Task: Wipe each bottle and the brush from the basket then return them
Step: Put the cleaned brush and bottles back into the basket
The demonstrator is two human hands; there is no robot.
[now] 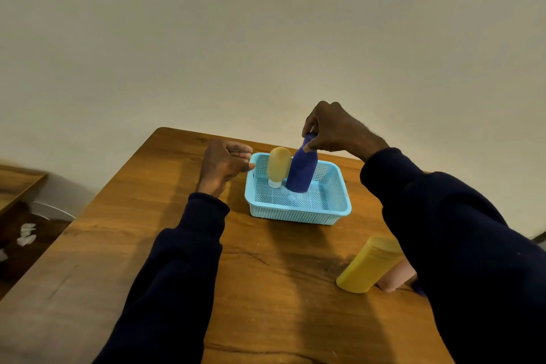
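From my seat I see the table (124, 245) filling the lower view, and on it, directly under my grip, the basket (298, 216), light blue mesh. Well below and to the right of the grip, outside the basket, a yellow bottle (366, 266) sits on the table, tilted, partly behind my right sleeve. Just behind it lies a pink thing (397, 278), mostly hidden, so I can't name it. The blue bottle (301, 171) is what I hold: it stands nearly upright with its base on the basket floor, and my right hand (334, 130) pinches its neck from above, thumb and fingertips closed round the top. Just left of the grip, touching the blue bottle or nearly so, a tan bottle (278, 164) stands upside down in the basket on its white cap (274, 184). My left hand (221, 164) hangs further left, by the basket's far left corner, fingers loosely curled and holding nothing; it may touch the rim.
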